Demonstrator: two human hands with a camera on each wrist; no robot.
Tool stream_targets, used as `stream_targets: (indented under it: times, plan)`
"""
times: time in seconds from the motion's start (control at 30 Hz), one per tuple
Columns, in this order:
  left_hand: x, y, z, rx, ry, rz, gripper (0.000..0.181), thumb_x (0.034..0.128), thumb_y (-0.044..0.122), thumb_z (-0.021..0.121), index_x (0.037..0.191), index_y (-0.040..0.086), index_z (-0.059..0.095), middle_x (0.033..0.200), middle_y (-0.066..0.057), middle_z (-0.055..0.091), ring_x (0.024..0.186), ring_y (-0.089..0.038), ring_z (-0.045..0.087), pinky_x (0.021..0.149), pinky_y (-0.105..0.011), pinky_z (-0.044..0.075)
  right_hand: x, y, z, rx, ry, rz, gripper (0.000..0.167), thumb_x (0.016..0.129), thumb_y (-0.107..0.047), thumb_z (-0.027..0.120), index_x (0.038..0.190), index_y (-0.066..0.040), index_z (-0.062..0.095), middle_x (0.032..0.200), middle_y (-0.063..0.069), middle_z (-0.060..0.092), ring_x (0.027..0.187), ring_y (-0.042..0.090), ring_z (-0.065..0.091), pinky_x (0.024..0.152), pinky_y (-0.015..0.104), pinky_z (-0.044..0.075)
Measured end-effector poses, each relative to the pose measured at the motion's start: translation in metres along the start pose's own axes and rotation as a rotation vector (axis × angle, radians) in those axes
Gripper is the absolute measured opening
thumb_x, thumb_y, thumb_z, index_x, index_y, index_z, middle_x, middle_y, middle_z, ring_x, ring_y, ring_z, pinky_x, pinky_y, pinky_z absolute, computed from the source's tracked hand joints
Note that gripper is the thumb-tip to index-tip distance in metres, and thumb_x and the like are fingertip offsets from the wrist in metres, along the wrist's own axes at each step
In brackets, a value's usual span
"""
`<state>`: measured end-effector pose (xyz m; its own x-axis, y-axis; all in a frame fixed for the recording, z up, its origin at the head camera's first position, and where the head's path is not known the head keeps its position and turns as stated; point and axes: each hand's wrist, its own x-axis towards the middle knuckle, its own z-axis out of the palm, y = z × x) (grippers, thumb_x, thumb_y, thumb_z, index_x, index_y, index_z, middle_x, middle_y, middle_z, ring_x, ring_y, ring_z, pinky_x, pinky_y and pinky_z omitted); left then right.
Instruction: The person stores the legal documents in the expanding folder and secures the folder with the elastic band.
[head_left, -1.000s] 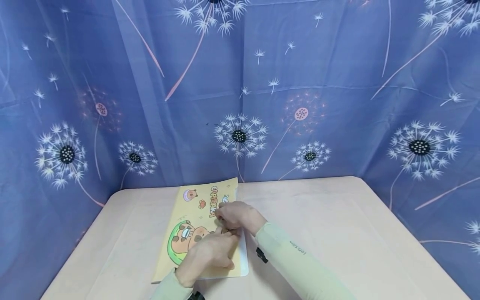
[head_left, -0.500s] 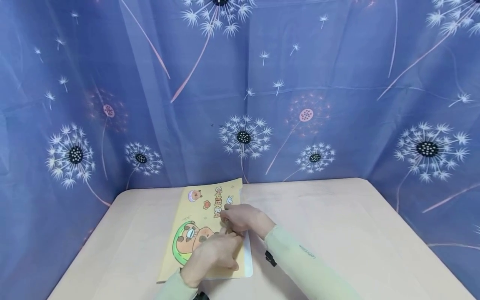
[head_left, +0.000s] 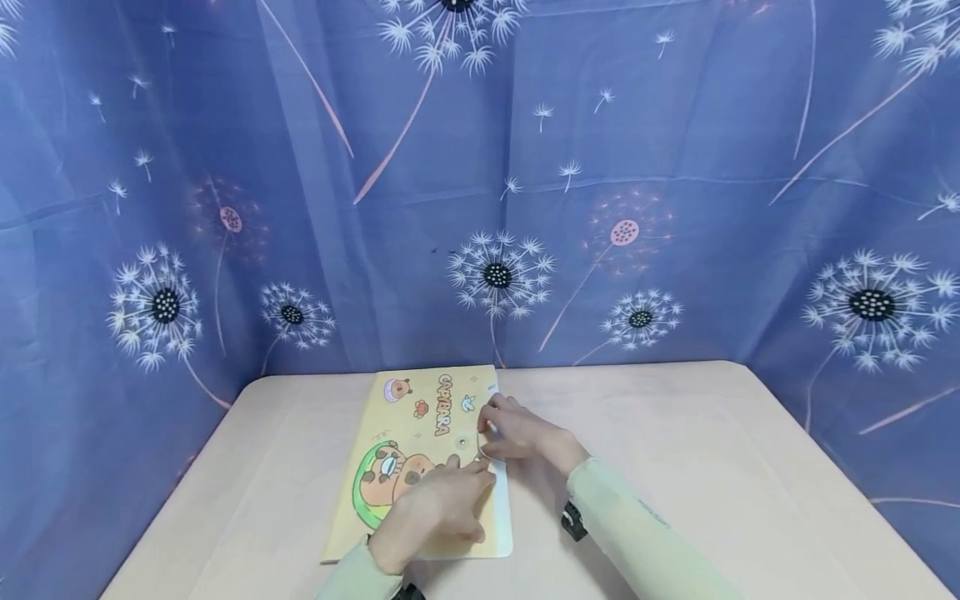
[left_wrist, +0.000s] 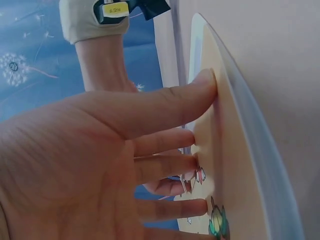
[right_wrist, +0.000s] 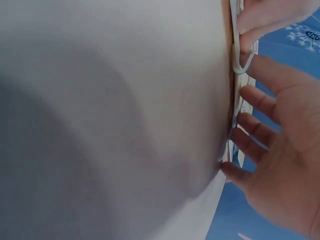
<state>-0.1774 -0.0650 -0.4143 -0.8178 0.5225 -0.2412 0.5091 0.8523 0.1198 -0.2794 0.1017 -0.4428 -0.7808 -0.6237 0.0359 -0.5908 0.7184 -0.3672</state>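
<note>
A yellow folder (head_left: pixel 405 417) with capybara drawings and the word CAPYBARA lies left of the table's middle. A pale strip (head_left: pixel 502 517) shows along its right edge. My left hand (head_left: pixel 444 504) rests on its lower right part, thumb and fingers stretched and pressing the cover in the left wrist view. At the right edge, my right hand (head_left: pixel 525 432) touches the folder with slightly bent fingers. A small round button (head_left: pixel 462 442) shows on the cover between the hands. In the right wrist view, a thin white loop (right_wrist: pixel 242 69) hangs by the right thumb; whether it is held is unclear.
The folder lies on a pale table (head_left: pixel 660 450) whose far edge meets a blue curtain (head_left: pixel 420 292) with dandelion prints. More curtain stands at the left and right sides. Each wrist wears a dark strap device, such as the right wrist's device (head_left: pixel 573 521).
My right hand has drawn back to the right, off the cover to its edge, uncovering the round button. The folder's raised far right corner now lies flatter. The left hand stays on the cover.
</note>
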Motion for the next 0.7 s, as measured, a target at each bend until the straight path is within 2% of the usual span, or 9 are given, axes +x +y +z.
stream_targets:
  times: [0.1,0.23,0.47,0.6,0.7]
  plan:
    - [0.000,0.000,-0.001,-0.007,0.009,0.014,0.073,0.0702,0.039,0.085,0.136,0.022,0.059,0.150,0.000,0.050,0.131,-0.037,0.051,0.104,-0.045,0.046,-0.005,0.005,0.001,0.011,0.029,0.029,0.033,0.083,-0.028,0.076,0.108,-0.011,0.062,0.115,0.006,0.052,0.101,0.021,0.048,0.091,0.041,0.045]
    - [0.000,0.000,-0.003,-0.021,-0.004,-0.001,0.074,0.0698,0.039,0.086,0.136,0.022,0.059,0.151,0.000,0.048,0.134,-0.040,0.049,0.105,-0.047,0.045,-0.007,0.012,0.003,0.023,0.038,0.035,0.045,0.083,-0.032,0.077,0.116,-0.008,0.059,0.117,0.007,0.055,0.101,0.021,0.051,0.093,0.041,0.046]
    - [0.002,0.000,-0.002,-0.011,-0.003,0.007,0.073,0.0684,0.040,0.086,0.134,0.023,0.060,0.148,0.001,0.051,0.125,-0.033,0.054,0.095,-0.040,0.050,-0.009,0.015,0.000,0.016,-0.021,0.024,0.046,0.088,-0.031,0.073,0.124,-0.008,0.058,0.124,0.007,0.055,0.106,0.020,0.054,0.097,0.041,0.047]
    - [0.003,0.000,-0.002,-0.016,-0.006,0.005,0.073,0.0681,0.040,0.086,0.134,0.023,0.061,0.148,0.000,0.051,0.125,-0.032,0.054,0.096,-0.040,0.050,-0.014,0.012,-0.003,-0.045,-0.051,0.007,0.044,0.092,-0.027,0.067,0.130,-0.006,0.058,0.136,0.013,0.054,0.120,0.027,0.055,0.105,0.044,0.045]
    - [0.004,-0.001,-0.001,-0.016,-0.007,0.003,0.073,0.0684,0.040,0.086,0.135,0.024,0.061,0.149,0.000,0.051,0.125,-0.031,0.054,0.096,-0.039,0.049,-0.019,0.009,-0.004,-0.076,-0.063,0.003,0.044,0.095,-0.024,0.062,0.133,-0.004,0.057,0.144,0.017,0.050,0.132,0.034,0.050,0.112,0.046,0.039]
